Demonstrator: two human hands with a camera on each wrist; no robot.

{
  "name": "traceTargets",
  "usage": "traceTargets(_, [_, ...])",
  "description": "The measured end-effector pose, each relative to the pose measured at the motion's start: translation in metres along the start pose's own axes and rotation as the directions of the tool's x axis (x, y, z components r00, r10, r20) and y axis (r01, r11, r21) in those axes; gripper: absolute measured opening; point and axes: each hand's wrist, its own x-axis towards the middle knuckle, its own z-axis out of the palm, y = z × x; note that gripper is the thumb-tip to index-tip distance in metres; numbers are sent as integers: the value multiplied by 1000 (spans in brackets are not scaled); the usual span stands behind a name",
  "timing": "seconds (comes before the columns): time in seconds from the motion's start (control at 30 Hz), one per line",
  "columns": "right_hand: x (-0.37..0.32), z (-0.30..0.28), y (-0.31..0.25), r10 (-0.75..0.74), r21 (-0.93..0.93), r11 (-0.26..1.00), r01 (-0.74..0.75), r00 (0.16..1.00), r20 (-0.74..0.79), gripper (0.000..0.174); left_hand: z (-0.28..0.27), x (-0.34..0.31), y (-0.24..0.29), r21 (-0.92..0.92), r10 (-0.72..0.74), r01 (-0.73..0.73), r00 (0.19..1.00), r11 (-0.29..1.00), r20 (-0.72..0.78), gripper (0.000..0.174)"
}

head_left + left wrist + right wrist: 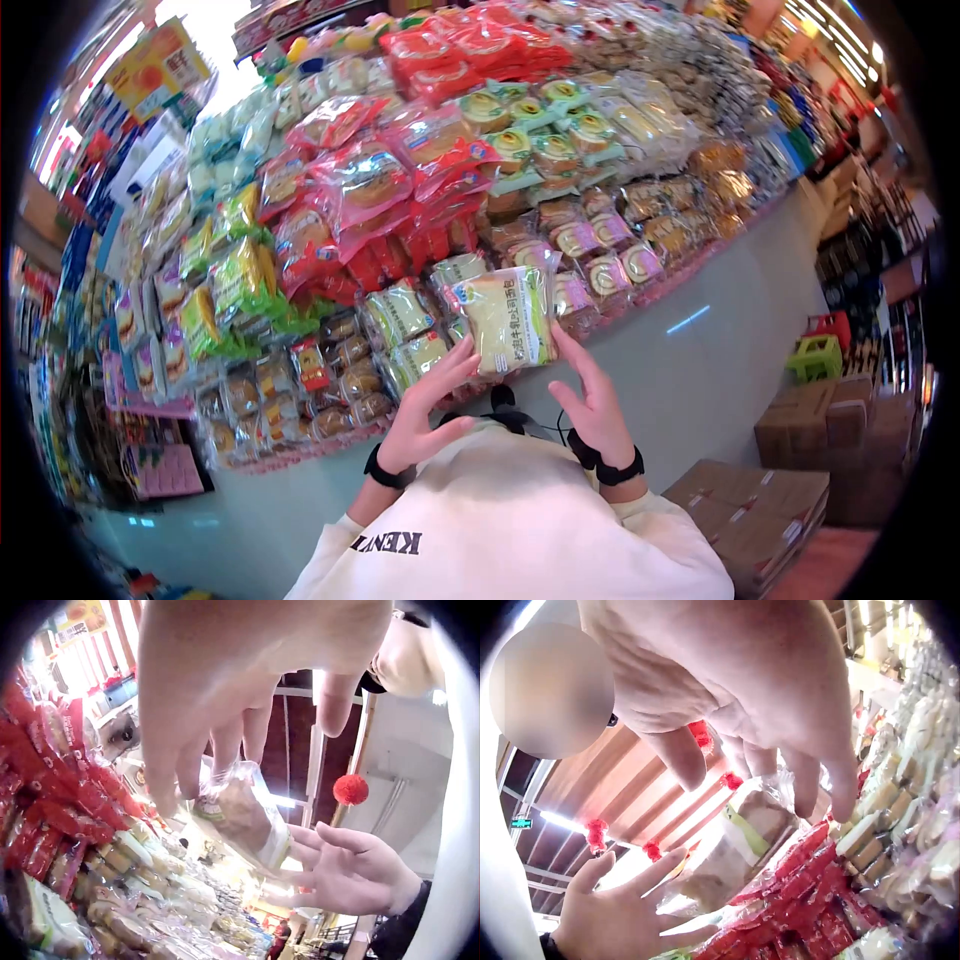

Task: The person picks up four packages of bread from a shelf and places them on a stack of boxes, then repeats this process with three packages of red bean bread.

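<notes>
A clear bag of sliced toast bread (506,318), with a green stripe and dark printed characters, is held up between my two hands over the front of the display. On its left side, the extended fingers of my left hand (428,405) press against the bag. My right hand (594,412) bears on the opposite side, also with fingers nearly straight. Both thumbs stand away from the bread. Close up in the left wrist view, the bag (244,814) spans the gap between the fingertips. The right wrist view shows the left hand (619,911) spread beside it.
Similar bread packs (400,312) lie just behind the held bag. Red bread packs (365,185) are piled further back, with cream-swirl packs (605,272) to the right. Cardboard boxes (750,510) stand on the floor at lower right, near a green stool (815,358).
</notes>
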Motion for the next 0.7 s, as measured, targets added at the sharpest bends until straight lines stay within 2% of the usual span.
traceTargets(0.13, [-32, 26, -19, -7, -24, 1000, 3, 990, -144, 55, -14, -17, 6, -56, 71, -65, 992, 996, 108, 66])
traceTargets(0.2, [-49, 39, -26, -36, -71, 997, 23, 980, -196, 56, -17, -25, 11, -137, 38, -19, 990, 990, 136, 66])
traceTargets(0.33, [-88, 60, -38, -3, -77, 997, -24, 943, -333, 59, -15, -37, 3, -121, 98, -68, 961, 990, 258, 68])
traceTargets(0.47, [-130, 75, -45, 31, -69, 995, -73, 875, -484, 59, -1, -39, 8, -194, 151, -82, 916, 978, 373, 67])
traceTargets(0.6, [-172, 84, -53, 67, -41, 992, -116, 791, -609, 59, 20, -38, 13, -248, 201, -81, 836, 966, 510, 67])
traceTargets(0.67, [-193, 86, -60, 77, -50, 988, -149, 737, -672, 59, 37, -38, 18, -280, 145, 22, 814, 960, 563, 67])
traceTargets(0.7, [-205, 88, -63, 83, -51, 985, -165, 708, -701, 59, 47, -39, 15, -329, 206, -4, 787, 944, 581, 67])
